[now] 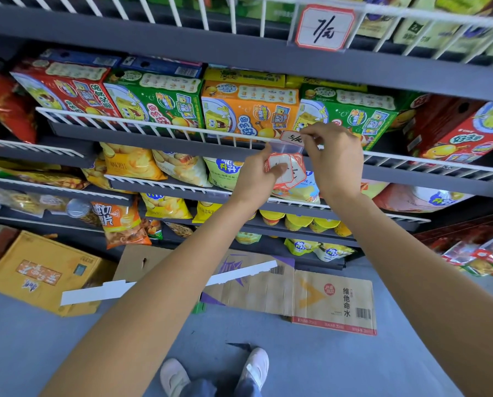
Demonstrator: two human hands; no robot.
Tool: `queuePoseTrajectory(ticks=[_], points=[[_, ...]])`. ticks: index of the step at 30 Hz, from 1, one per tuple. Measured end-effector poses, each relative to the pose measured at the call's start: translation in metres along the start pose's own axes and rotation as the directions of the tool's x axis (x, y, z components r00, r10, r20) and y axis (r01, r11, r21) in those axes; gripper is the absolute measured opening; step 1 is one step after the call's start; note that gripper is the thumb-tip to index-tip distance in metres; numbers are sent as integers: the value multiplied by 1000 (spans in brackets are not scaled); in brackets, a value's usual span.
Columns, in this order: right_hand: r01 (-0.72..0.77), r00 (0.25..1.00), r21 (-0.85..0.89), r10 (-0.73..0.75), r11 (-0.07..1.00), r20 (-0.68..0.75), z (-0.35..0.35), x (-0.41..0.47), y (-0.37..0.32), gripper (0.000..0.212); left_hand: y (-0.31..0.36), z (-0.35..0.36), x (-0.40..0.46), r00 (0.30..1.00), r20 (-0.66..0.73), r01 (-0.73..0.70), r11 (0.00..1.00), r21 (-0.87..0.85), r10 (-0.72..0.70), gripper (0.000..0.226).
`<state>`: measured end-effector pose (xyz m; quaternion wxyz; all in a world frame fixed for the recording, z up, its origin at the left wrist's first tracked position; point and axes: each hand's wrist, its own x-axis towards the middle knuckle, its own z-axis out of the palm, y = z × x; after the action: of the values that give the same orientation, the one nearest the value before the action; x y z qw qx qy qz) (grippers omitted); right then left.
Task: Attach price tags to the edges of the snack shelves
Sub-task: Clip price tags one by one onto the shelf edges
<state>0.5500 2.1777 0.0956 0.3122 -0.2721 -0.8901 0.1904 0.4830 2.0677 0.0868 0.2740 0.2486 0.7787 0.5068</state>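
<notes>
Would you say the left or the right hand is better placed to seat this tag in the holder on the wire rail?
Probably the right hand: it already pinches the price tag at the clear holder, while the left hand holds spare tags.

Both hands up at the white wire rail (153, 126) fronting the shelf of cartoon snack boxes. Right hand (335, 164) pinches a small red-bordered white price tag (292, 137) with handwritten digits, held at the rail above a clear plastic tag holder (287, 146). Left hand (254, 179) grips a fanned stack of red-bordered blank tags (287, 171), just below the holder. Far above, a larger red-bordered tag marked 7 (324, 28) already hangs on the upper rail. Chip bags fill the lower shelves. Flattened brown cardboard boxes (334, 302) lie on the grey floor, with a white strip (96, 293) across them at left. White shoes (255, 365) near the bottom edge.
</notes>
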Motion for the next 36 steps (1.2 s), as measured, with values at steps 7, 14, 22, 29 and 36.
queuePoseTrajectory(ticks=[7, 14, 22, 29, 36], points=[[10, 1000, 5, -10, 1000, 12, -2, -1, 2, 20, -5, 1, 0, 1000, -8, -4, 1000, 28, 5, 52], [84, 996, 1, -84, 996, 17, -3, 2, 2, 21, -34, -16, -2, 992, 62, -121, 957, 264, 109, 51], [135, 991, -20, -134, 991, 19, 5, -1, 5, 25, -39, -33, -4, 981, 138, -186, 865, 467, 136, 61], [261, 964, -177, -265, 949, -3, 7, -2, 8, 15, -37, -35, -1, 983, 144, -175, 852, 493, 118, 61], [355, 928, -302, -372, 885, 0, 16, 3, 6, 17, -35, -36, 1, 982, 141, -179, 839, 514, 123, 61]])
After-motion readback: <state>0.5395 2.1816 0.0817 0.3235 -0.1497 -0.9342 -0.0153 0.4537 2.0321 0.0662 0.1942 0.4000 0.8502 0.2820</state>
